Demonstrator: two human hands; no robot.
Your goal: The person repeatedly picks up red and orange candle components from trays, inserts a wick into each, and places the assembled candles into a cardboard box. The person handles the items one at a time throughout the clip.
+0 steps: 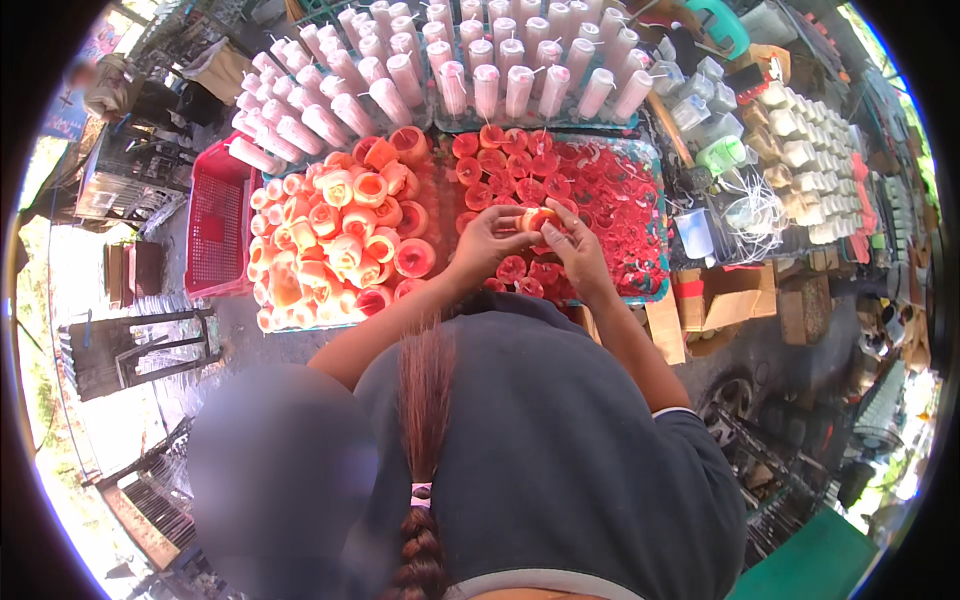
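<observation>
Between both hands, over the tray of red wax, I hold a small round candle (pixel 537 218) with a red top and a paler side. My left hand (pixel 492 243) grips it from the left with closed fingers. From the right, the thumb and fingers of my right hand (pixel 578 258) close on it too. Around and below my hands sit several red round candles (pixel 491 160) with wicks. To their left is a heap of peach-orange, cup-shaped wax pieces (pixel 345 225), some hollow and some petal-like. Red wax scraps (pixel 620 215) cover the tray's right part.
Rows of pale pink pillar candles (pixel 487 92) with wicks stand along the back. A red plastic basket (pixel 217 220) is at the left. On the right are clear plastic containers (pixel 690 105), tangled white string (pixel 752 212), stacked pale molded pieces (pixel 805 150) and an open cardboard box (pixel 735 297).
</observation>
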